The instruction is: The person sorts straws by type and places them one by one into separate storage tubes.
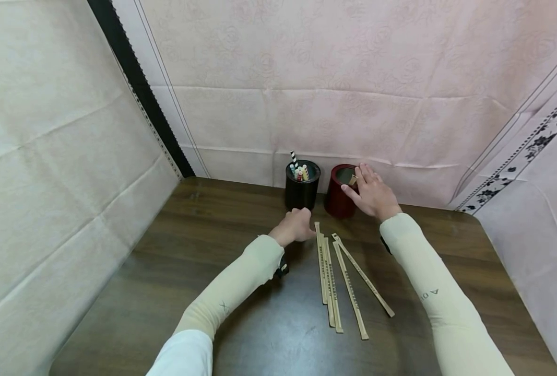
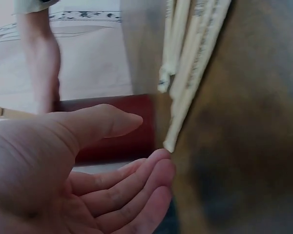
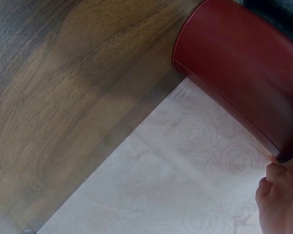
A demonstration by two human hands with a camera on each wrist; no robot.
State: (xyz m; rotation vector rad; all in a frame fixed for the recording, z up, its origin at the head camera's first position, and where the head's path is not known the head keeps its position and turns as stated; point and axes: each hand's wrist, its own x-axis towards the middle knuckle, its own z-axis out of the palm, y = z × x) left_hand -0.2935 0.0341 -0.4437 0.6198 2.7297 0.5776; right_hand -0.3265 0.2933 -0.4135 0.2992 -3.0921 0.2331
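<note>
A red pen-holder-like cup (image 1: 338, 201) stands at the back of the table. My right hand (image 1: 376, 196) touches its rim with straight fingers, the thumb near the front of the rim. The end of a thin paper-wrapped stick (image 1: 353, 180) shows in the cup's mouth; the left wrist view also has that stick end (image 2: 14, 113) jutting out. My left hand (image 1: 296, 225) hovers by the near ends of several long printed paper-wrapped sticks (image 1: 326, 271). In the left wrist view its thumb and fingers (image 2: 124, 195) are apart, holding nothing, fingertips close to one stick's end.
Left of the red cup stands a black cup (image 1: 300, 193) with several patterned straws (image 1: 300, 172) in it. Behind both cups hangs a pale cloth (image 1: 344, 120), with another cloth (image 1: 62, 156) at the left. The wooden table's (image 1: 165, 292) back edge runs close behind the cups.
</note>
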